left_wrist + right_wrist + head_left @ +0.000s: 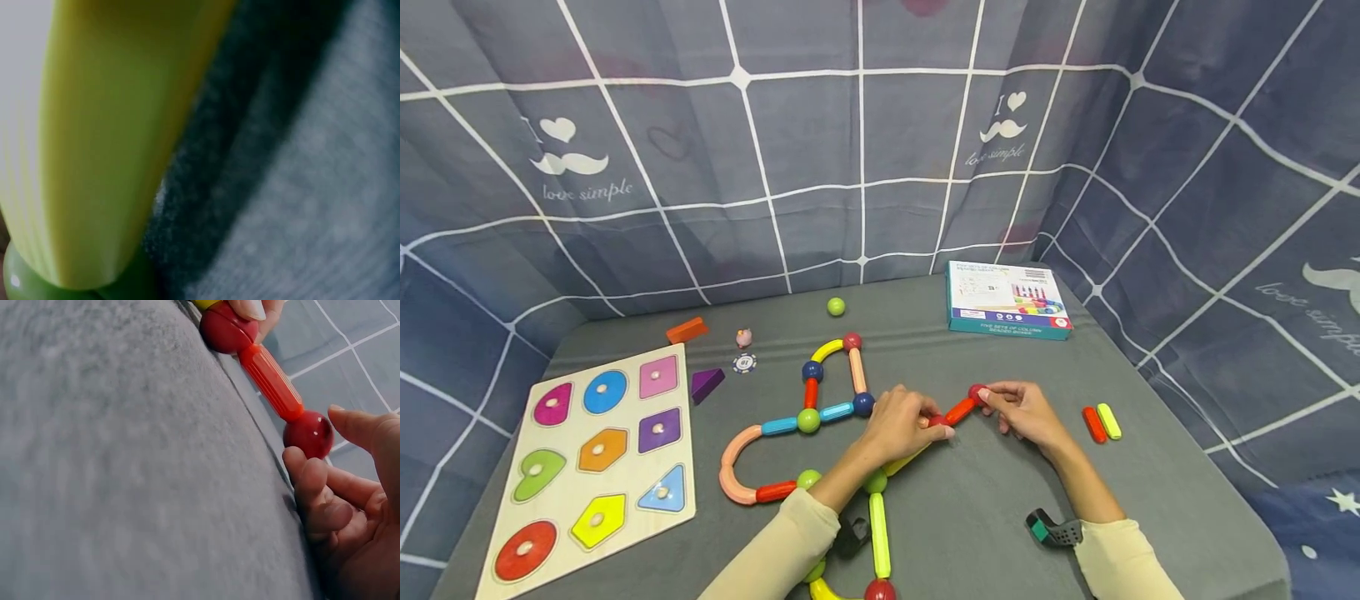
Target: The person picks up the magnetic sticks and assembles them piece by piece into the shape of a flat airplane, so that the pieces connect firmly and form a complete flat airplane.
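My left hand (904, 423) pinches a red ball (229, 329) joining a yellow piece to a red ribbed stick (959, 412). At the stick's other end, my right hand (1021, 410) holds a second red ball (309, 434) between thumb and fingers. The yellow piece (119, 137) fills much of the left wrist view, a green ball (31, 278) at its lower end. These belong to a chain of coloured sticks, curves and balls, including a light blue stick (837, 412) and a peach curve (739, 467). My left forearm hides part of the chain.
A wooden shape puzzle board (625, 533) lies at left. Near it are an orange block (687, 330), purple wedge (706, 384), chip (744, 363) and pink figurine (743, 337). A loose green ball (836, 307) and box (1007, 300) sit behind; loose red (1093, 425) and yellow (1108, 421) sticks lie right.
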Demonstrator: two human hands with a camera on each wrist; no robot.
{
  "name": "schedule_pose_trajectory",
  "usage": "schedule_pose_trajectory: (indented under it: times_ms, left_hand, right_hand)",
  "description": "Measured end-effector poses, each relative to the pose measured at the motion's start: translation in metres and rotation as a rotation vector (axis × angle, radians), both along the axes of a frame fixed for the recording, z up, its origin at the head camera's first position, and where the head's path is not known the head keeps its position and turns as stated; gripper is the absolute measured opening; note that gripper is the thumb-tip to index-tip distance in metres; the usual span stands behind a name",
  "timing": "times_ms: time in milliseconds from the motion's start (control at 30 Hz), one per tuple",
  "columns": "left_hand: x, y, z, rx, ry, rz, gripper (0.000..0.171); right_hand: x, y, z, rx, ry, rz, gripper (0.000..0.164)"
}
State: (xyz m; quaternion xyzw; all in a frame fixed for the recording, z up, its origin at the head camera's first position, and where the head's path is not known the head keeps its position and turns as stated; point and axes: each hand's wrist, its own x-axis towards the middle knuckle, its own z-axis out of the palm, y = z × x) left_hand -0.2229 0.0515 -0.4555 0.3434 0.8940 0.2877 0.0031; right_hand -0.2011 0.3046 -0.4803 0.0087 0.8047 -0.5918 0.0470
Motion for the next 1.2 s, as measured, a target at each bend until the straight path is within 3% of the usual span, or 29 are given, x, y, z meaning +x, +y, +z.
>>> schedule_pose_trajectory:
  times_ms: [100,167,300,400,467,600,733,867,1033,1100,1200]
  left_hand:
    - [0.000,-0.002,0.000,0.003,0.002,0.003,0.029]
    - [0.000,-0.002,0.000,0.002,0.002,-0.003,0.029]
    - [0.000,-0.002,-0.001,-0.006,0.009,-0.013,0.029]
    - [0.001,-0.002,-0.002,-0.008,0.012,-0.012,0.029]
    - [0.001,-0.002,-0.002,-0.006,0.012,-0.009,0.027]
    - [0.001,-0.002,-0.001,-0.002,0.010,-0.009,0.026]
    - [0.001,-0.003,0.000,-0.016,0.006,-0.011,0.029]
    - [0.001,-0.003,-0.001,-0.029,0.005,-0.016,0.031]
    - [0.000,-0.004,-0.001,-0.026,0.000,-0.033,0.029]
    - [0.000,-0.005,-0.001,-0.027,0.003,-0.040,0.028]
    - [0.000,-0.005,0.000,-0.029,0.008,-0.043,0.029]
  right_hand:
    - [0.006,0.011,0.003,0.039,0.038,-0.038,0.040]
    - [0.015,0.024,0.009,0.110,0.095,-0.107,0.037]
    - [0.037,0.053,0.024,0.496,0.237,-0.368,0.030]
    - [0.054,0.070,0.033,0.766,0.192,-0.527,0.033]
    - [0.064,0.076,0.036,0.832,0.122,-0.536,0.038]
    - [0.075,0.081,0.035,0.875,0.005,-0.494,0.046]
    - [0.078,0.080,0.031,0.892,-0.047,-0.443,0.037]
    - [0.073,0.069,0.028,0.886,0.058,-0.358,0.028]
    - [0.062,0.040,0.020,0.627,0.201,-0.121,0.022]
    - [0.058,0.027,0.017,0.491,0.183,-0.009,0.019]
    - [0.053,0.008,0.013,0.371,0.152,0.124,0.015]
